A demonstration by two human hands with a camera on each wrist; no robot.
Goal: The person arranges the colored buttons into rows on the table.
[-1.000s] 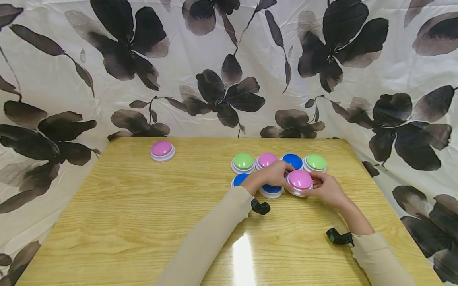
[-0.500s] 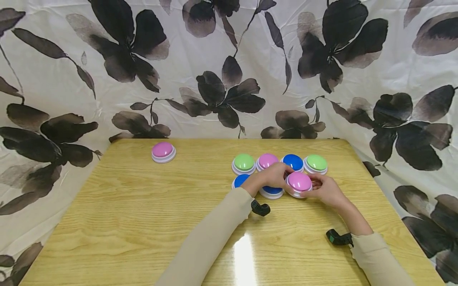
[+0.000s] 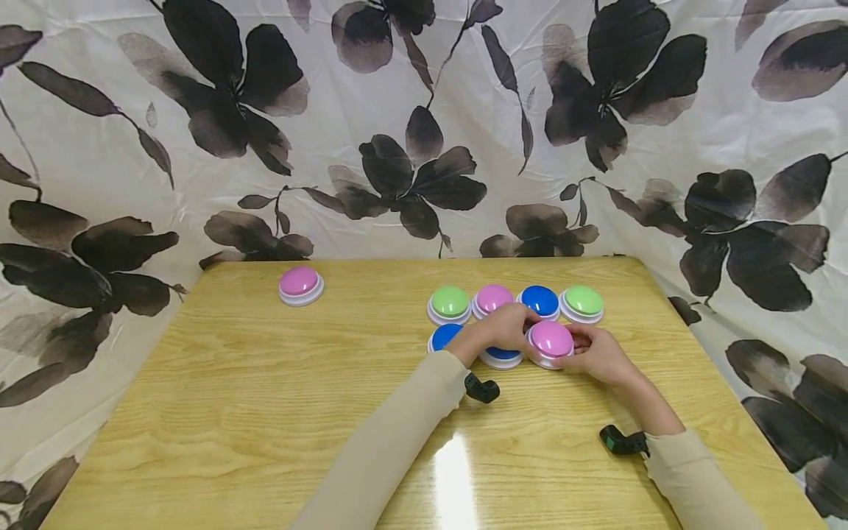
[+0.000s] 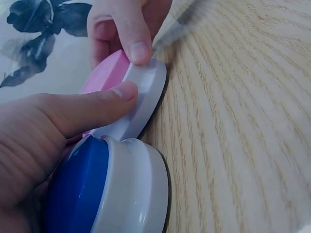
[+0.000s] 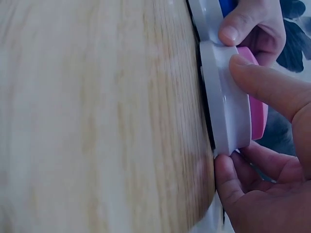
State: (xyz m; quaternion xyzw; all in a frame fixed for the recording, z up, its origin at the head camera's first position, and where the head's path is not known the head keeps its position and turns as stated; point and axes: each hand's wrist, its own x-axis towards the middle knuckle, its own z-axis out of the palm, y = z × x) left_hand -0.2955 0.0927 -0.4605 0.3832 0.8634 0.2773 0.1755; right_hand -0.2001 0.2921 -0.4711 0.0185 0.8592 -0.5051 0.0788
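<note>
Both hands are at a pink push button (image 3: 551,338) with a domed top and a white base, low at the table at the right end of the front row. My left hand (image 3: 509,327) reaches across a blue button (image 3: 501,354) and holds the pink one's left side, its thumb (image 4: 114,99) along the white base. From the right, my right hand (image 3: 601,356) grips the same base between thumb (image 5: 262,80) and fingers. In the left wrist view, the pink button's base (image 4: 153,90) stands right beside the blue button (image 4: 80,189).
Behind is a row with a green button (image 3: 450,302), a pink button (image 3: 493,298), a blue button (image 3: 539,301) and another green button (image 3: 584,302). A blue button (image 3: 444,336) lies front left. One pink button (image 3: 299,283) stands apart on the wooden table (image 3: 252,412), before a floral cloth (image 3: 318,88).
The pink button between the hands has shifted slightly left and towards the near edge, closer to the blue button. Both hands keep their hold on it; the other buttons stay put.
</note>
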